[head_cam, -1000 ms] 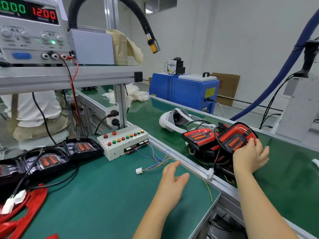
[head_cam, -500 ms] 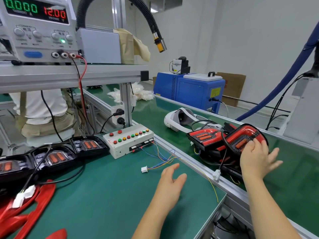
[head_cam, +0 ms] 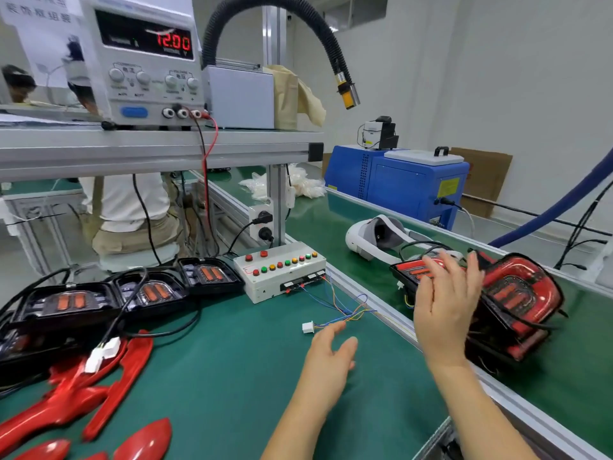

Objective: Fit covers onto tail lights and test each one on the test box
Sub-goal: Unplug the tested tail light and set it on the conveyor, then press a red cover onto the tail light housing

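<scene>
A green-matted table fills the foreground of a white-walled workshop, and a green conveyor belt runs along its 3 o'clock edge. The test box sits at 12 o'clock on the table, with its white plug lying loose on the mat. Three bare tail lights stand in a row at 10 o'clock, and red covers lie at 8 o'clock. A power supply on the shelf above reads 12.00. Two covered tail lights rest on the belt at 2 o'clock, with a white headset and a blue machine beyond them.

Half a second ago the right hand lay on the nearer covered light. It has now let go and its spread, blurred fingers grasp nothing. The left hand still hovers, relaxed and holding nothing, just beside the plug.
</scene>
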